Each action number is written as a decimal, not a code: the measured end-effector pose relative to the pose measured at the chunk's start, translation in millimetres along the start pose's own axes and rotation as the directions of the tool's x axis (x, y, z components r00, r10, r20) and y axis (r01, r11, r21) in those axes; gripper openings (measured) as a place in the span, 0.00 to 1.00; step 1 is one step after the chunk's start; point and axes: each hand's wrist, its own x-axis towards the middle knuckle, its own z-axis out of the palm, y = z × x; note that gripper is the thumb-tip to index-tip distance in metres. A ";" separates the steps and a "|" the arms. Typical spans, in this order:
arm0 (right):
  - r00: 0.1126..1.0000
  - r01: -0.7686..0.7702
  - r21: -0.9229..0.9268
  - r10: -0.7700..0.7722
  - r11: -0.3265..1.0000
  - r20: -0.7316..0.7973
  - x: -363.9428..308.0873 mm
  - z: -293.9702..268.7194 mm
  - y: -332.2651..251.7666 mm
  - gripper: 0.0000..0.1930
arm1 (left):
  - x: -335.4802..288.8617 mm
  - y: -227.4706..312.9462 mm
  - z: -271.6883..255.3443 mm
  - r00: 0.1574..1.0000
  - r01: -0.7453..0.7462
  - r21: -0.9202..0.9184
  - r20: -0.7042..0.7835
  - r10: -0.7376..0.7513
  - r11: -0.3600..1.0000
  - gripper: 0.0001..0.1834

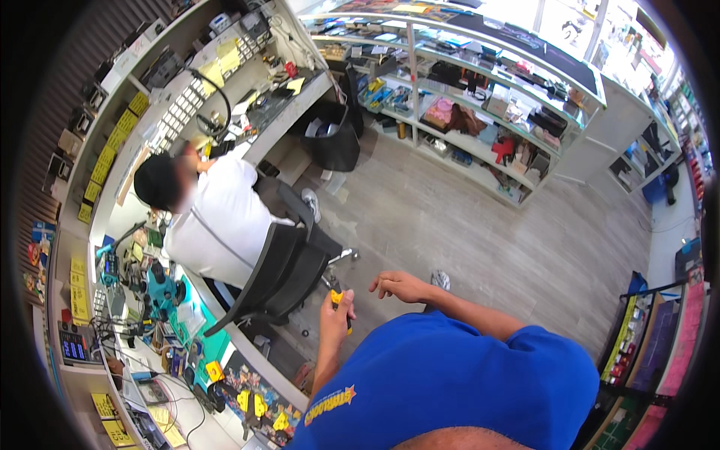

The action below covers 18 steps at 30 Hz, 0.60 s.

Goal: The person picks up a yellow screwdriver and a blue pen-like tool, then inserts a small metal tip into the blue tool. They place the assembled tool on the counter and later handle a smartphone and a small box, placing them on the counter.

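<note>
My left hand (332, 316) is closed around a small yellow-handled tool (337, 298) that looks like pliers; its dark metal end points away from me, toward the base of the black office chair (277, 274). To the right of it, my right hand (395, 286) hangs in the air over the floor, touching nothing. Its fingers are loosely bent and apart, with nothing seen in them. A short gap lies between the two hands.
A person in a white shirt (225, 217) sits in the chair at a cluttered workbench (217, 352) on the left. Beyond stands a black waste bin (330, 139). Glass display shelves (465, 105) line the far side. Racks of packaged goods (637, 360) stand at right.
</note>
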 end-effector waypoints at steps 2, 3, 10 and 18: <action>0.999 -0.012 -0.040 0.010 0.999 -0.039 4.0 -51.5 1.3 0.19 | 48.6 13.7 36.6 0.998 -0.026 0.038 0.054 0.024 0.999 0.16; 0.998 -0.026 -0.067 0.023 0.997 -0.050 2.6 -76.2 -1.5 0.19 | 71.2 18.7 56.5 0.996 -0.033 0.040 0.079 0.030 0.999 0.16; 0.955 -0.142 0.019 0.142 0.990 -0.259 -11.4 -240.9 -22.5 0.27 | 192.0 85.3 178.2 0.960 -0.039 0.061 0.281 0.020 0.997 0.17; 0.859 -0.120 0.165 0.185 0.979 -0.476 55.8 -350.3 6.8 0.22 | 338.0 83.1 218.8 0.949 0.048 -0.040 0.314 -0.033 0.998 0.15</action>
